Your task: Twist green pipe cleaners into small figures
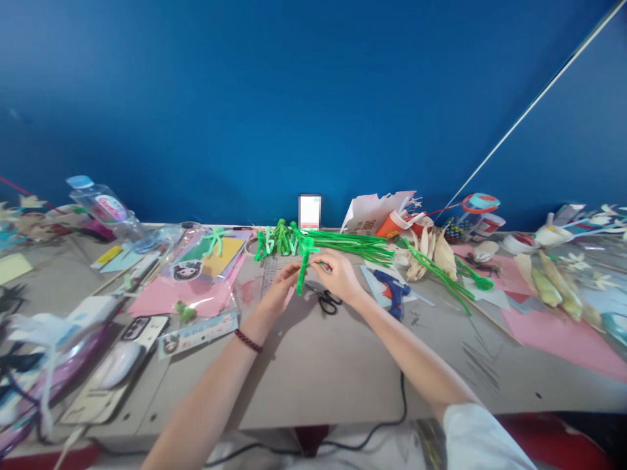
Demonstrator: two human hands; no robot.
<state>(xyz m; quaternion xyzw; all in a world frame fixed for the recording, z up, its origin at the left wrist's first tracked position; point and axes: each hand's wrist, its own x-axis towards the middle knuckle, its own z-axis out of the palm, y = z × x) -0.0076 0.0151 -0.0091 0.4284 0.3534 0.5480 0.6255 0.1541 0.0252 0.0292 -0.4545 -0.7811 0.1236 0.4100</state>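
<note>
Both hands meet over the middle of the table at a bright green pipe-cleaner figure [304, 264], which stands nearly upright between them. My left hand [280, 287] pinches it from the left side, fingers closed. From the right, the closed fingertips of my right hand [337, 274] grip its upper part; exactly what they pinch is too small to make out. Just below my right hand lies a pair of black-handled scissors [328, 301]. Behind the hands are several small green pipe-cleaner figures [281, 238] and a bundle of long green pipe cleaners [353, 245].
A blue glue gun [396, 290] lies right of my right hand, with a black cable [402, 398] by the table's front edge. A small lit screen [310, 212] leans at the wall. Pink paper [147, 300] and a phone [140, 329] are left; corn husks [443, 254] lie right.
</note>
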